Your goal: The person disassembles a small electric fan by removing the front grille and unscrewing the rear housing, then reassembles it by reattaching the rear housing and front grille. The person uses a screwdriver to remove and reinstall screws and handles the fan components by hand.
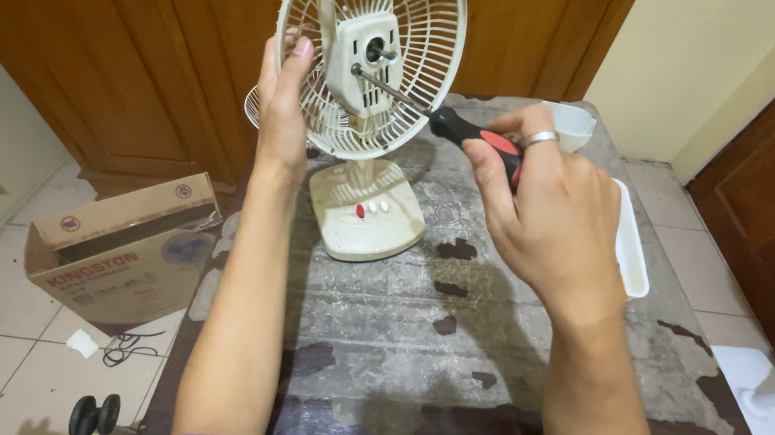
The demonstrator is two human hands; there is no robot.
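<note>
A cream desk fan (pixel 367 53) with its front grille and blade off stood upright on a worn wooden table (pixel 488 363), between the two hands. The left hand (pixel 284 102) gripped the rim of the rear guard, fingers curled around it. The right hand (pixel 546 204) was closed around a black-and-red screwdriver (pixel 441 122), its tip touching the motor housing. Just beyond the right hand lay a white tray (pixel 631 247). A cardboard box (pixel 126 246) sat on the floor left of the left arm.

My left hand (pixel 284 107) grips the cream plastic fan grille (pixel 367 48); my right hand (pixel 541 204) holds a black-and-red-handled screwdriver (pixel 442 120), tip against its hub, above the worn counter (pixel 449 357).
</note>
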